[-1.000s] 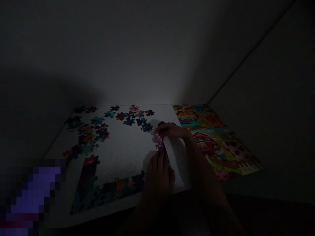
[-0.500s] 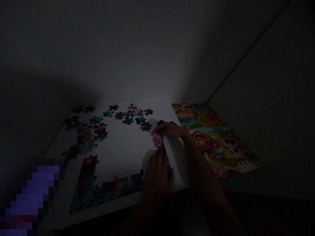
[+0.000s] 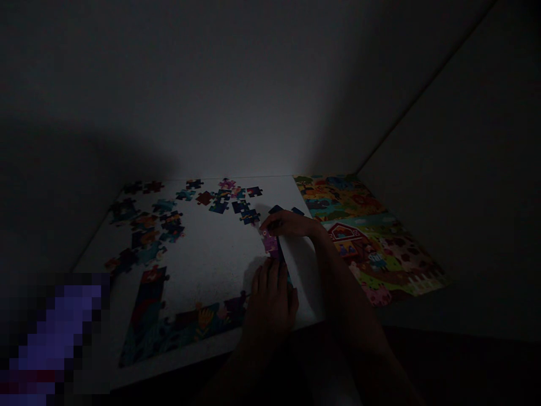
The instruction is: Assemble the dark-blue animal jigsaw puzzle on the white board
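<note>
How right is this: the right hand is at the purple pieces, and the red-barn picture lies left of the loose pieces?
Not quite: the head view shows the red-barn picture lying right of the loose pieces, not left. The right hand is at the purple pieces, as you say.

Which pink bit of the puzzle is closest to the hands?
The pink section with eye-like dots, between the right hand and left hand; the other clearly pink piece lies farther back, near the wall.
</note>
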Motion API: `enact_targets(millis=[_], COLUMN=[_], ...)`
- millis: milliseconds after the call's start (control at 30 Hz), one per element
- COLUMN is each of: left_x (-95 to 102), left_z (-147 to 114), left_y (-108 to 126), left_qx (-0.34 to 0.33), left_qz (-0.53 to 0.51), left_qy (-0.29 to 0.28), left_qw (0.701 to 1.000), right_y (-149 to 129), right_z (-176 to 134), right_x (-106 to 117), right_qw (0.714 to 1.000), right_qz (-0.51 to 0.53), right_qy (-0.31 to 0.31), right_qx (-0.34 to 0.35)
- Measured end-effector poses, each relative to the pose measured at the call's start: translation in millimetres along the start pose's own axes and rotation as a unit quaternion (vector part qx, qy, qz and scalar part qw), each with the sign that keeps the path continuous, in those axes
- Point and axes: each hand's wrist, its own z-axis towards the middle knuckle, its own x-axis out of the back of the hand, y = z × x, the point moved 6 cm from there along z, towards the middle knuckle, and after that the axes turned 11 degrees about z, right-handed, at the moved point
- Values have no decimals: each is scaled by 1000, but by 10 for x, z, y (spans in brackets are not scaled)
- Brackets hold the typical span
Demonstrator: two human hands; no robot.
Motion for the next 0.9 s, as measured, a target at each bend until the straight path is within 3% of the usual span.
enact_targets(millis=[333,900], left_x=[-13,-18], left_z=[1,-1], left_y=[5,4], left_qx=[-1,0], left_qz=[-2,-10], left_qy=[-3,-7], left_qw=[1000,1000], right_y=[-12,-22], right_z=[-27,-17], right_x=[-2,-33], right_qw=[999,999], right_qz=[-20,-42], right_qy=[27,9], right_qx=[-17,5])
